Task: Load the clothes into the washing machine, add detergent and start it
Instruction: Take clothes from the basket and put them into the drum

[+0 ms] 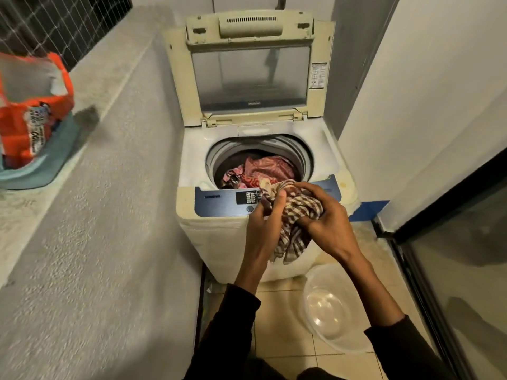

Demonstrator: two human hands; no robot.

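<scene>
A top-loading washing machine [258, 171] stands against the back wall with its lid [251, 69] raised upright, the clear panel of the lid facing forward. Inside the drum [301, 154] lies a heap of clothes [263, 171] in pink and red patterns, well below the rim.

Both hands hold a brown-and-white checked cloth [297, 212] in front of the machine, over its blue control panel [222, 201] and just short of the drum opening. The left hand [264, 218] grips the left side of the bundle, its thumb lying up over the fabric and its fingers [267, 205] curled in behind it. The right hand [326, 223] closes over the right side from above, fingers [307, 189] bent round the top of the bundle and pinching folds of it. A loose end of the cloth hangs down between the wrists, in front of the machine's white front. Dark sleeves [406, 349] cover both forearms.

On the grey ledge [118, 86] to the left sits an orange detergent bag [33, 111], open at the top, standing in a pale blue basin [52, 163]. On the tiled floor [277, 319] to the right of the machine lies a clear plastic bowl [332, 311], near a dark-framed glass door [461, 270].
</scene>
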